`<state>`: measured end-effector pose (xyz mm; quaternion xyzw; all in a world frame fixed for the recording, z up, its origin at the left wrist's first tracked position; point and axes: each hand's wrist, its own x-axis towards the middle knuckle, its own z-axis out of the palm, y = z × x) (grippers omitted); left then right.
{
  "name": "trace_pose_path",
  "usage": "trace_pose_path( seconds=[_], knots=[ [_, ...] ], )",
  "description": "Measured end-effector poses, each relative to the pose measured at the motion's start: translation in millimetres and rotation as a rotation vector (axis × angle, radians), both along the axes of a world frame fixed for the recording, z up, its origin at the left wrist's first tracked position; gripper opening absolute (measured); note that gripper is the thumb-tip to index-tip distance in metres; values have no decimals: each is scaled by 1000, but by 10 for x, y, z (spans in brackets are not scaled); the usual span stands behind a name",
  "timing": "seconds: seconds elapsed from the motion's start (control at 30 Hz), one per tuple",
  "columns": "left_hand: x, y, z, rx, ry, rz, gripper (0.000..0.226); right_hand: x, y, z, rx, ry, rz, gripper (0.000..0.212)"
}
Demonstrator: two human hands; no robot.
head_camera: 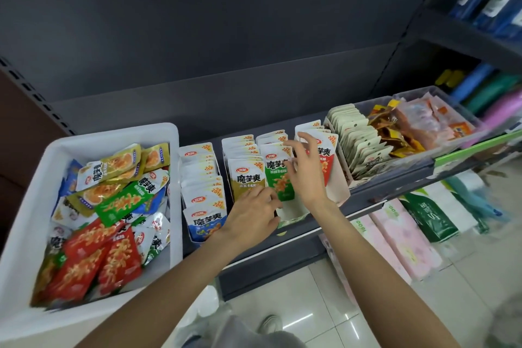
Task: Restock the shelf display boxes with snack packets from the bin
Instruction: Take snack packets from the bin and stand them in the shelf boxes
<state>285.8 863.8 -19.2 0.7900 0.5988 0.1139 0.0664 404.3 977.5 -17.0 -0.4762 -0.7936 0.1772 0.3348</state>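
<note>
A white bin point(34, 195) at the left holds several loose snack packets point(113, 200) in red, green, gold and blue. On the dark shelf point(296, 230) stand display boxes in a row: blue packets point(204, 220), gold packets point(245, 178), green packets point(278, 175) and red packets point(327, 155). My left hand point(251, 217) rests against the front of the green box, fingers curled at its lower edge. My right hand point(306, 167) reaches over the green packets, fingers spread and touching the front one. Whether either hand holds a packet is hidden.
Right of the red box stands a box of beige packets point(361, 141), then clear tubs point(440, 118) of orange and yellow snacks. Tissue packs point(401, 240) fill the lower shelf. A grey back panel rises behind the shelf. A shoe shows on the tiled floor point(310, 305).
</note>
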Motion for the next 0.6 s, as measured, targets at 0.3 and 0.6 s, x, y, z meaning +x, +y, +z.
trace_pose_path(
  seconds=[0.3,0.6],
  knots=[
    [-834,-748,862,574,-465,330,22,-119,-831,656,-139,301,182,14],
    [-2562,-1239,248,127,-262,732,26,-1705,-1479,760,-153,-120,654,28]
  ],
)
